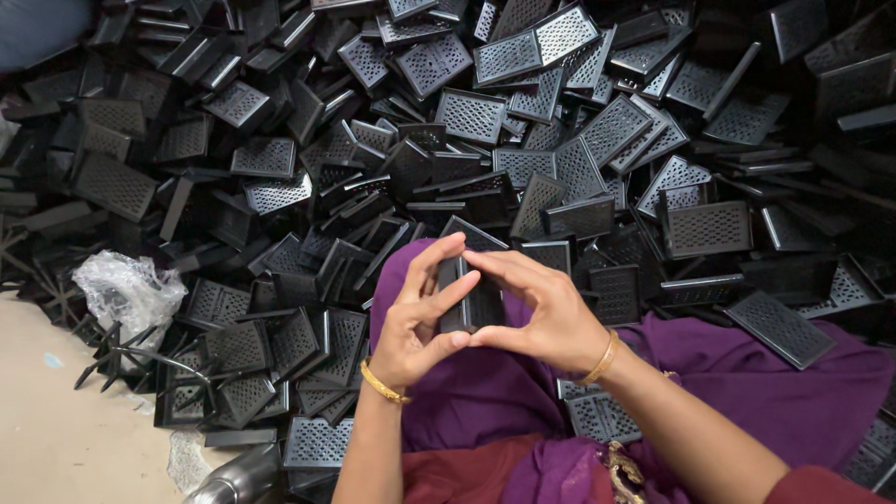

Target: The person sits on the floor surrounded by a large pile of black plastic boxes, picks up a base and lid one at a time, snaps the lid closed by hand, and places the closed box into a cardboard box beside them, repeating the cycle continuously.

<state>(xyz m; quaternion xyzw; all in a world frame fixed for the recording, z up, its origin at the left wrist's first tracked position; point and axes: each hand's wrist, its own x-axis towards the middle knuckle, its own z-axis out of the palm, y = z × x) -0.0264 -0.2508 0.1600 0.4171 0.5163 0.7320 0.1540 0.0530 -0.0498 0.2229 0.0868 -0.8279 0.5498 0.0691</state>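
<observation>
Centrally, a black grille piece (471,297) is gripped between left hand (420,322) and right hand (546,313), long axis upright, held over purple cloth (485,392), heap of grilles (448,140) beyond.

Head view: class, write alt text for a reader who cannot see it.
Two hands, left hand and right hand, grip one small black perforated part over purple cloth. A huge pile of similar black parts fills the scene beyond.

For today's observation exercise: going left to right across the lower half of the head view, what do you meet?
Crumpled clear plastic bag → left hand → black perforated part held between both hands → right hand → purple cloth.
</observation>
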